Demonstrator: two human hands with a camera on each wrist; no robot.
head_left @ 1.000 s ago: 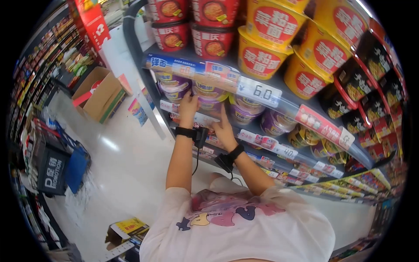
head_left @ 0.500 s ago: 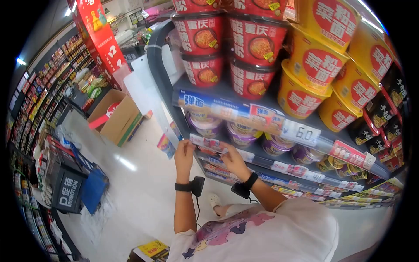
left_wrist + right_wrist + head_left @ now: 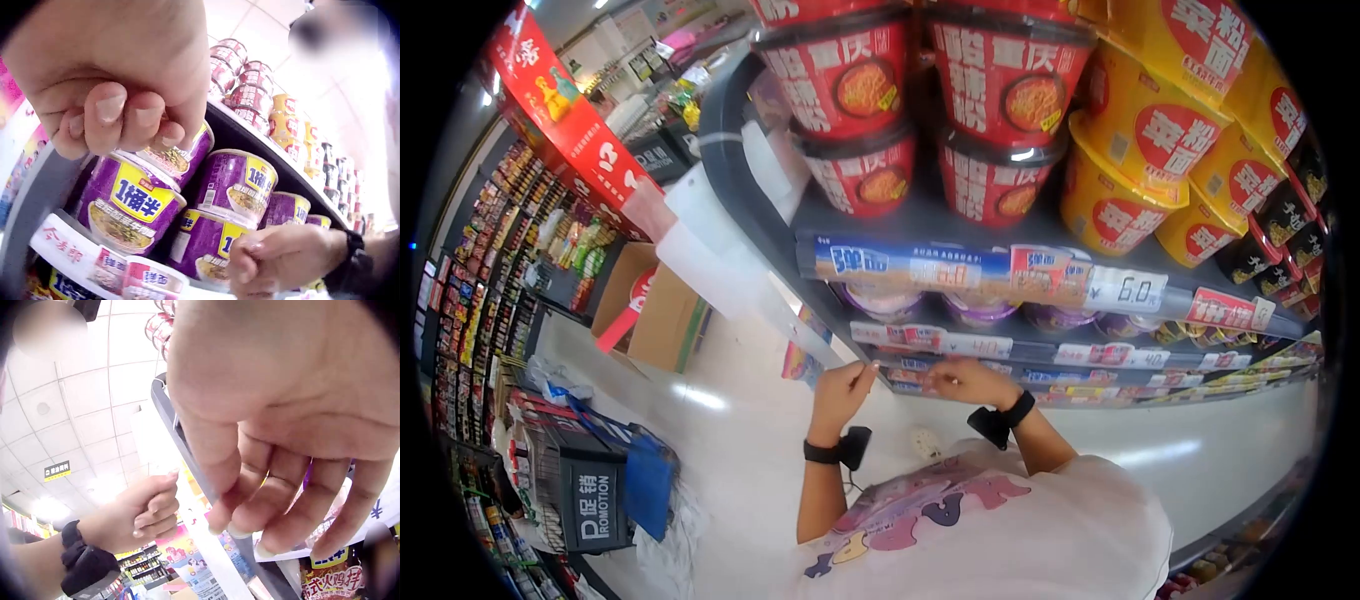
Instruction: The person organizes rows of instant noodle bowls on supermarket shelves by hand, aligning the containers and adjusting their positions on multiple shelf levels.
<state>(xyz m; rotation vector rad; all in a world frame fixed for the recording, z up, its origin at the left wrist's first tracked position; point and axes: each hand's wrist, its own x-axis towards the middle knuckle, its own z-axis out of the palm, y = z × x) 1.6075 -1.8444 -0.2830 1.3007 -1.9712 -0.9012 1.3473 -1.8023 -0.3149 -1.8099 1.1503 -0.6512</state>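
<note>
My left hand (image 3: 842, 398) is in front of the shelf's left corner, its fingers loosely curled with nothing between them. To its right my right hand (image 3: 972, 383) hovers before the lower shelf edges, fingers bent and holding nothing. The two hands are apart, with the fingertips facing each other. Behind them, purple instant noodle tubs (image 3: 128, 206) stand stacked on a shelf, partly covered by my left hand in the left wrist view. A price strip (image 3: 940, 338) runs along the front of that shelf. Black cameras on bands sit on both wrists.
Red noodle tubs (image 3: 850, 85) and yellow noodle tubs (image 3: 1145, 145) are stacked on the shelf above, whose front rail (image 3: 950, 270) juts out. An open cardboard box (image 3: 662, 320) and a dark promotion bin (image 3: 595, 500) stand on the floor at left.
Both hands have drawn back from the purple tubs, down and towards the body, and their fingers have curled more. The head view has tilted, bringing the red tubs nearer.
</note>
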